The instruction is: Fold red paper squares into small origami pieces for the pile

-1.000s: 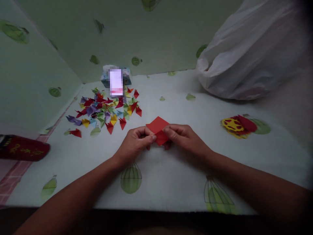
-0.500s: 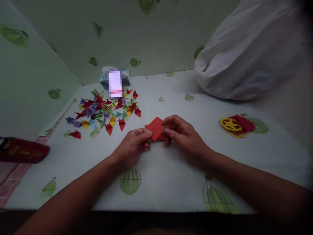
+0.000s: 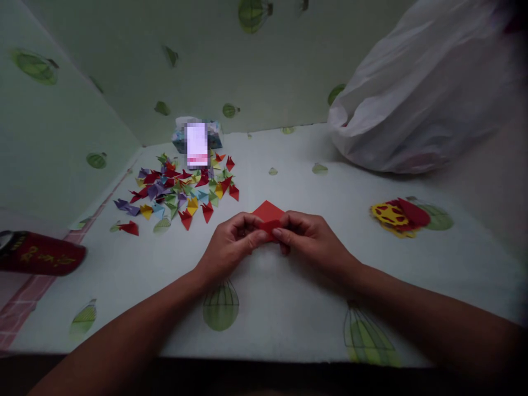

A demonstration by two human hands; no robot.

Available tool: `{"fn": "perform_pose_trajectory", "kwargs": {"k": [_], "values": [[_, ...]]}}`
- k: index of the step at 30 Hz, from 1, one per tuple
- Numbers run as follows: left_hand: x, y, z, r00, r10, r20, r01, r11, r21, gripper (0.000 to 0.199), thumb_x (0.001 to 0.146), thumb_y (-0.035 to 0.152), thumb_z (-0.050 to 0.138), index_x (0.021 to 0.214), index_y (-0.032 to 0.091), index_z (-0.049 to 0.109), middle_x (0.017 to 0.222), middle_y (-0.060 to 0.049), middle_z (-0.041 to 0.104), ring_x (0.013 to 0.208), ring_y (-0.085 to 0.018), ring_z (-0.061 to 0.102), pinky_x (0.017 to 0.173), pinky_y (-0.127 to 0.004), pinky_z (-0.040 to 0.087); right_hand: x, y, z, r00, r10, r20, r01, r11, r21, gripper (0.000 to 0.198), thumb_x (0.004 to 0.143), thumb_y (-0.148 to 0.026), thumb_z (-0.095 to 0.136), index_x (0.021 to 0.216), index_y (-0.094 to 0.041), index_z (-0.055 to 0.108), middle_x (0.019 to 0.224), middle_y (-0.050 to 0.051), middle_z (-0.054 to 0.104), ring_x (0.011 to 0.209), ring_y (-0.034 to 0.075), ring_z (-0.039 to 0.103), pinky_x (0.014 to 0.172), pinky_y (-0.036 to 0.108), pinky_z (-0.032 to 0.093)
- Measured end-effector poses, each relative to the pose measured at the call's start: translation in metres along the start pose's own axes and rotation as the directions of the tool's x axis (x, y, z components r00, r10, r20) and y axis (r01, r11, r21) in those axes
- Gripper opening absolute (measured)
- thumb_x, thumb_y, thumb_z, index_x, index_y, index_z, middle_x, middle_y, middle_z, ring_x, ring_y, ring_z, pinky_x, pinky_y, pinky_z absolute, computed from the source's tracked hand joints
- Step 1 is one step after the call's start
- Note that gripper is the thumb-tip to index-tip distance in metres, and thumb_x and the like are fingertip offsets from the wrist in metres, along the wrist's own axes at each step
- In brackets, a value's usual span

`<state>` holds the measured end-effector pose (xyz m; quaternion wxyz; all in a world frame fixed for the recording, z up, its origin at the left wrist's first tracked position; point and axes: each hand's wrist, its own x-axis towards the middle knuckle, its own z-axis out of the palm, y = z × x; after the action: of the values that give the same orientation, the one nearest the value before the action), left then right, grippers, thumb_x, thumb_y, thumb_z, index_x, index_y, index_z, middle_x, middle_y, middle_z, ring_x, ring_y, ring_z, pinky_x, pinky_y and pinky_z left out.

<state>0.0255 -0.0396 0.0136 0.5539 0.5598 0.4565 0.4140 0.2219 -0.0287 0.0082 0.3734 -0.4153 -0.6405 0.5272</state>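
Clerk: Item one, red paper (image 3: 267,210). Position and change?

Checker: Folded, lying between the two hands over the middle of the table (image 3: 268,308). The right hand's (image 3: 313,234) raised forefinger is now curling down, and the thumbs are nearly meeting at the lower edge — apparently a fold is being lined up or pressed.

Clerk: Fingers?

Checker: Left hand (image 3: 233,239): thumb and fingers are clamping the paper's left side. Right hand: thumb and forefinger are pinching its right side. Fingertips behind the sheet are hiding.

Clerk: Containers?

Checker: Three. White plastic bag (image 3: 412,115), far right: something reddish is showing faintly through, not identifiable. Tissue box (image 3: 179,140), back left: a tissue is poking out on top, and a blurred, lit screen (image 3: 197,143) is standing in front. Red can (image 3: 47,256), left edge: contents are not showing.

Clerk: Loose stock?

Checker: Small folded papers (image 3: 155,191), many colours, are clustering before the screen; yellow and red cut-outs (image 3: 390,213) are resting at right.
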Motion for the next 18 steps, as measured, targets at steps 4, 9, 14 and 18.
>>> {"fn": "perform_pose_trajectory", "kwargs": {"k": [4,9,14,18], "values": [[-0.0029,0.0011,0.0025,1.000,-0.011,-0.019,0.011,0.999,0.043,0.024,0.079,0.036,0.077,0.075,0.016,0.064,0.063,0.003,0.056,0.059,-0.010,0.048,0.057,-0.023,0.038,-0.0028,-0.0030,0.0029,0.999,0.040,0.034,-0.041,0.999,0.018,0.027,0.090,-0.034,0.064,0.070,-0.019,0.058,0.057,-0.002,0.059,0.054,0.012,0.055,0.056,0.027,0.042],[-0.0035,-0.0002,0.0008,0.999,-0.035,-0.023,0.035,0.999,0.035,0.025,0.085,0.038,0.072,0.077,0.016,0.063,0.067,0.002,0.061,0.062,-0.011,0.054,0.062,-0.024,0.043,-0.0032,-0.0018,0.0041,0.994,0.064,0.086,-0.066,0.998,0.024,0.032,0.094,-0.036,0.059,0.068,-0.019,0.057,0.057,-0.001,0.059,0.053,0.012,0.055,0.056,0.026,0.043],[-0.0006,-0.0010,-0.0005,0.998,-0.051,0.049,0.048,0.997,0.065,0.023,0.084,0.035,0.072,0.077,0.015,0.063,0.067,0.001,0.062,0.063,-0.011,0.056,0.062,-0.023,0.045,-0.0016,0.0010,0.0057,0.995,0.066,0.077,-0.071,0.995,0.069,0.023,0.089,-0.036,0.067,0.076,-0.019,0.059,0.062,-0.002,0.061,0.056,0.012,0.056,0.054,0.025,0.043],[-0.0027,-0.0024,0.0022,0.997,-0.042,0.066,0.039,0.998,0.042,0.025,0.088,0.038,0.068,0.081,0.016,0.061,0.073,-0.001,0.065,0.066,-0.013,0.063,0.065,-0.025,0.050,-0.0046,-0.0009,0.0068,0.995,0.071,0.069,-0.076,0.994,0.074,0.028,0.090,-0.036,0.065,0.070,-0.018,0.059,0.060,-0.002,0.061,0.054,0.011,0.057,0.054,0.024,0.045]]}}
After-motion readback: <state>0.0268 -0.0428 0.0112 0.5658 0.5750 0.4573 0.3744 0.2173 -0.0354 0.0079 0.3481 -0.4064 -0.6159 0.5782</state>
